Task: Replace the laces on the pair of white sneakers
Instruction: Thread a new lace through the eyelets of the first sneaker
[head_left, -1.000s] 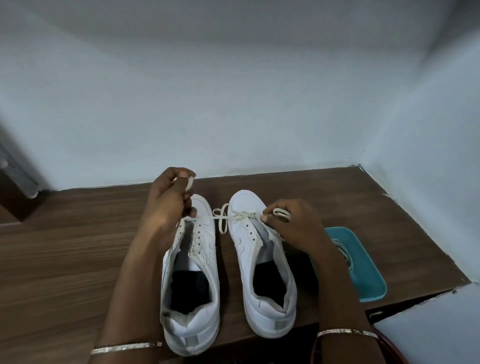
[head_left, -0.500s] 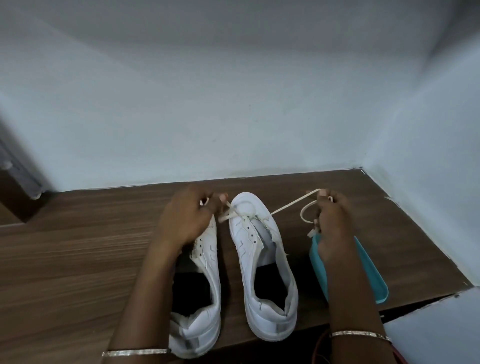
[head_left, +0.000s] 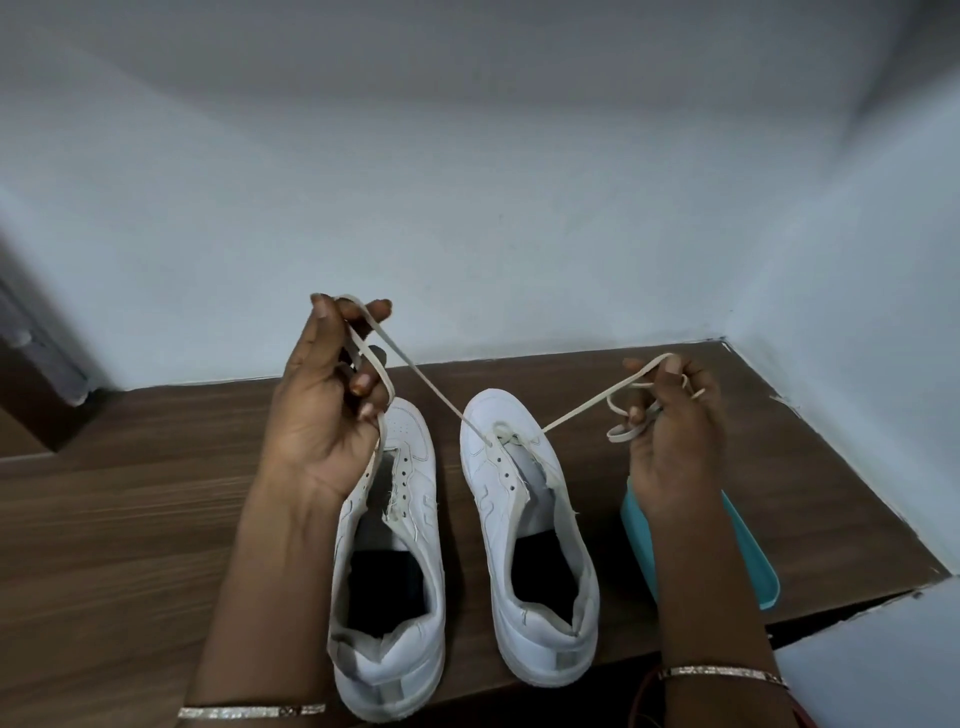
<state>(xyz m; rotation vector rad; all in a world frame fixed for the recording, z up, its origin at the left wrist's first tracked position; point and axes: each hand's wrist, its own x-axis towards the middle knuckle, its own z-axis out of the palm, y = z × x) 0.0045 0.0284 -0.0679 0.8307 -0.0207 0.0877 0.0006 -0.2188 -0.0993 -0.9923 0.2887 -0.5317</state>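
In the lower middle of the frame, two white sneakers stand side by side on the brown wooden table (head_left: 130, 519), toes toward the far wall. These are the left sneaker (head_left: 415, 499) and the right sneaker (head_left: 498, 499). One cream lace (head_left: 427, 380) runs through the front eyelets of the right sneaker and rises in two taut strands, one to each hand. The left hand (head_left: 322, 415), raised over the left sneaker's toe, curls its fingers round one strand. It hides part of that shoe's left edge. The right hand (head_left: 675, 441), at centre right, grips the other strand, with slack loops bunched in its fingers. One teal tray (head_left: 748, 561) lies on the table to the right of the sneakers, much of it hidden behind the right forearm. There are two bangles, one on each wrist: the left bangle (head_left: 252, 711) and the right bangle (head_left: 722, 674). Pale walls (head_left: 467, 208) close the corner behind.
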